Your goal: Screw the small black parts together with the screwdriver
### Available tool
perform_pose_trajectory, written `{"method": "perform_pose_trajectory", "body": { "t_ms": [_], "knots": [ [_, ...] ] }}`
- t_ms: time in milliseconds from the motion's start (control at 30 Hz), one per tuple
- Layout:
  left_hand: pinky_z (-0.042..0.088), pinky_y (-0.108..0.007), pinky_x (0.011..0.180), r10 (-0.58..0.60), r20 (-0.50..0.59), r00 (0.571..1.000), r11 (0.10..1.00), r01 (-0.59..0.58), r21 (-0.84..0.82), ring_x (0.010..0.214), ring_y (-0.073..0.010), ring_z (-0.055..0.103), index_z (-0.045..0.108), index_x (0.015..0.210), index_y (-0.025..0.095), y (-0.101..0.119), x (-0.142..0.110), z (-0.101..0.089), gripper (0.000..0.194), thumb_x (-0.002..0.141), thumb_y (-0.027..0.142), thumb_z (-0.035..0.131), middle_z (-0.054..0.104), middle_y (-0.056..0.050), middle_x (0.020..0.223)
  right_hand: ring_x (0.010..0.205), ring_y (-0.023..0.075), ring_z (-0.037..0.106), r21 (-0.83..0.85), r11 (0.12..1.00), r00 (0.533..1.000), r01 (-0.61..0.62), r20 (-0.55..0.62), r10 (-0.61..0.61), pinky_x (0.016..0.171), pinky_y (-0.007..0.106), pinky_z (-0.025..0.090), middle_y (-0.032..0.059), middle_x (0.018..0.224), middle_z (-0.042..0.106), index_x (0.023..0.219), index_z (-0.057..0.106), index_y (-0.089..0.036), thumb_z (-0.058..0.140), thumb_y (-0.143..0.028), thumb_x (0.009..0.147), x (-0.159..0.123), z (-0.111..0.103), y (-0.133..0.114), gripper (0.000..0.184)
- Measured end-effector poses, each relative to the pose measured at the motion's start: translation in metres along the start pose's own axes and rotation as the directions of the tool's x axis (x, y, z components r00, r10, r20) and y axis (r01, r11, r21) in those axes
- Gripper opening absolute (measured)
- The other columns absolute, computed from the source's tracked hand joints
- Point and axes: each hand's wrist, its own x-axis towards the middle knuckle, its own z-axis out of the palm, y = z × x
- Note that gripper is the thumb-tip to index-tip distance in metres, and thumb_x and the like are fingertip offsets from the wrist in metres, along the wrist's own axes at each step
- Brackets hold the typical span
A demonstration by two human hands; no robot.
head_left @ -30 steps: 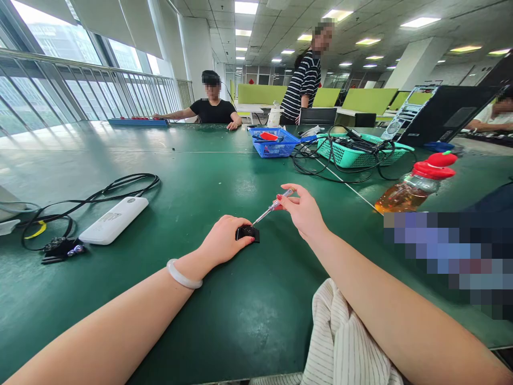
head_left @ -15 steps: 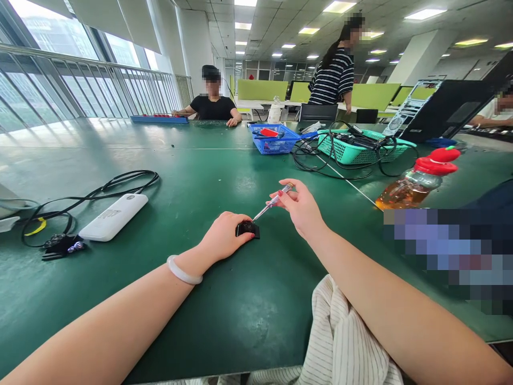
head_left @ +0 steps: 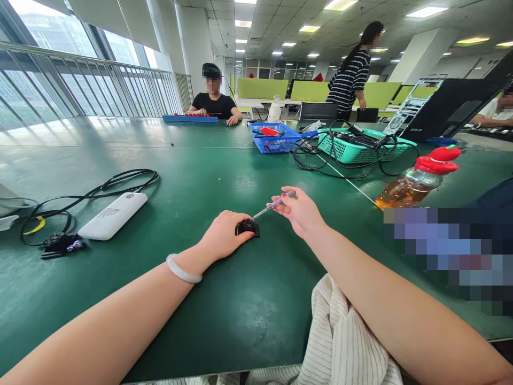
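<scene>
My left hand curls over a small black part and pins it to the green table. My right hand pinches the clear handle of a thin screwdriver between thumb and fingers. The metal tip of the screwdriver slants down to the left and meets the top of the black part. A pale bangle sits on my left wrist.
A white power bank with black cables lies at the left. A tipped bottle with a red cap lies at the right. A blue basket and a teal basket of cables stand behind. Other people are at the far end.
My right hand has lowered the screwdriver handle a little and turned it. The standing person in the striped top has walked to the right. The seated person's blue tray slid right.
</scene>
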Motion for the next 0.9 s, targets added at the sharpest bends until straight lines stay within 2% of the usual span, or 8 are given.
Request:
{"method": "perform_pose_trajectory", "body": {
  "t_ms": [133, 333, 500, 767, 900],
  "knots": [
    [0.052, -0.048, 0.103, 0.002, 0.002, 1.0, 1.0, -0.002, 0.003, 0.115, -0.0311, 0.063, 0.075, 0.116, 0.027, 0.0006, -0.0002, -0.0005, 0.031, 0.09, 0.041, 0.066, 0.077, -0.005, 0.116, 0.07, 0.0144, 0.077, 0.007, 1.0, 1.0, 0.014, -0.001, -0.014, 0.093, 0.041, 0.064, -0.0036, 0.076, 0.073, 0.095, 0.054, -0.025, 0.057, -0.01, 0.09, 0.0018, -0.002, 0.0012, 0.017],
    [0.052, -0.047, 0.103, -0.004, 0.01, 1.0, 1.0, 0.004, -0.011, 0.115, -0.0308, 0.062, 0.075, 0.116, 0.028, 0.0018, -0.0006, -0.0016, 0.03, 0.09, 0.041, 0.065, 0.077, -0.003, 0.117, 0.066, 0.0136, 0.074, -0.063, 0.984, 0.986, 0.167, 0.002, -0.167, 0.089, 0.039, 0.063, -0.0056, 0.074, 0.071, 0.102, 0.055, -0.025, 0.057, -0.016, 0.09, -0.0012, -0.0036, -0.0032, 0.015],
    [0.052, -0.047, 0.103, -0.004, 0.006, 1.0, 1.0, 0.004, -0.005, 0.116, -0.0304, 0.062, 0.075, 0.118, 0.027, 0.0016, -0.0006, -0.0012, 0.032, 0.091, 0.041, 0.065, 0.077, -0.004, 0.117, 0.067, 0.0146, 0.073, -0.087, 0.981, 0.984, 0.175, 0.058, -0.171, 0.087, 0.038, 0.062, -0.0058, 0.074, 0.07, 0.1, 0.055, -0.025, 0.067, -0.026, 0.085, -0.0017, -0.0035, -0.0027, 0.019],
    [0.051, -0.047, 0.104, 0.002, -0.004, 1.0, 1.0, -0.002, -0.003, 0.114, -0.0302, 0.063, 0.075, 0.116, 0.027, 0.0031, -0.0004, -0.0018, 0.031, 0.09, 0.041, 0.065, 0.077, -0.004, 0.116, 0.072, 0.016, 0.071, -0.099, 0.962, 0.966, 0.253, 0.073, -0.247, 0.082, 0.038, 0.063, -0.0049, 0.073, 0.069, 0.096, 0.056, -0.026, 0.075, -0.037, 0.076, 0.0003, -0.0038, 0.0008, 0.03],
    [0.051, -0.048, 0.105, -0.007, -0.002, 1.0, 1.0, 0.007, 0.003, 0.115, -0.0311, 0.063, 0.076, 0.116, 0.028, 0.0021, 0.0002, -0.001, 0.031, 0.09, 0.043, 0.065, 0.077, -0.005, 0.117, 0.079, 0.0184, 0.074, -0.102, 0.967, 0.969, 0.236, 0.104, -0.225, 0.078, 0.036, 0.063, -0.0044, 0.072, 0.068, 0.093, 0.056, -0.025, 0.079, -0.04, 0.073, 0.0002, -0.0038, 0.0023, 0.034]
  ]
}}
